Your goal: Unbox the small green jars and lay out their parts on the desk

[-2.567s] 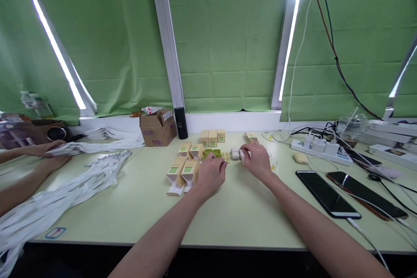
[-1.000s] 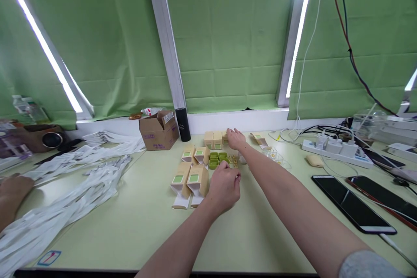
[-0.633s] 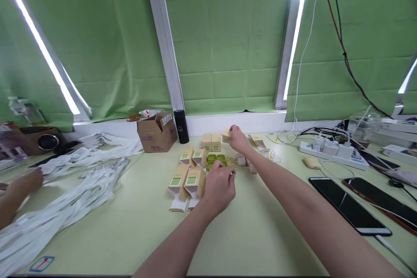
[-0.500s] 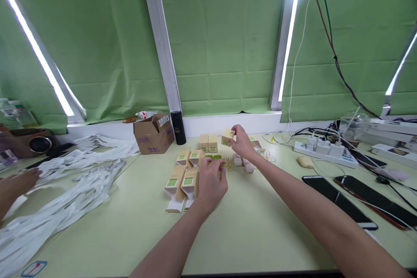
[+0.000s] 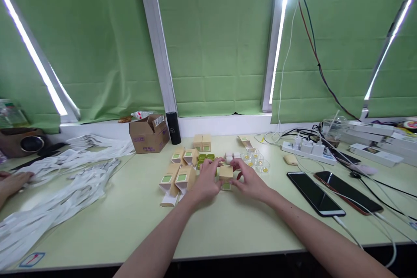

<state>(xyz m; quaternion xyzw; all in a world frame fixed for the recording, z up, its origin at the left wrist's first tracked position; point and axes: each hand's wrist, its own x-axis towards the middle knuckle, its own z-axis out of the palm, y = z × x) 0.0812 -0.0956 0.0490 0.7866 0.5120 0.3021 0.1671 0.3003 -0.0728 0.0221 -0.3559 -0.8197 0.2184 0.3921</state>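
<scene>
At the near side of the table (image 5: 228, 230), a bare stretch of tabletop lies before the two forearms. Beyond it, the left hand (image 5: 207, 179) and the right hand (image 5: 250, 181) are closed on one small box (image 5: 226, 173), fingers against its opposite sides. The box lies directly between the two grips, to the right of the left hand and to the left of the right; neither hand is clearly nearer. Its long axis cannot be determined (the view is foreshortened), nor whether its base touches the table. The box is tan, plain on its upper face, with a green label on the face toward the wearer, partly hidden by fingers; no damage is visible. Left of the left hand stand four tan boxes (image 5: 186, 175), the nearer pair with white flaps extended toward the front. Behind the hands are green containers (image 5: 202, 157), pale pieces (image 5: 229, 158) and, farther right, clear cups (image 5: 265, 166). Farthest back on the table, two closed boxes (image 5: 202, 142) stand side by side, short of the wall.
</scene>
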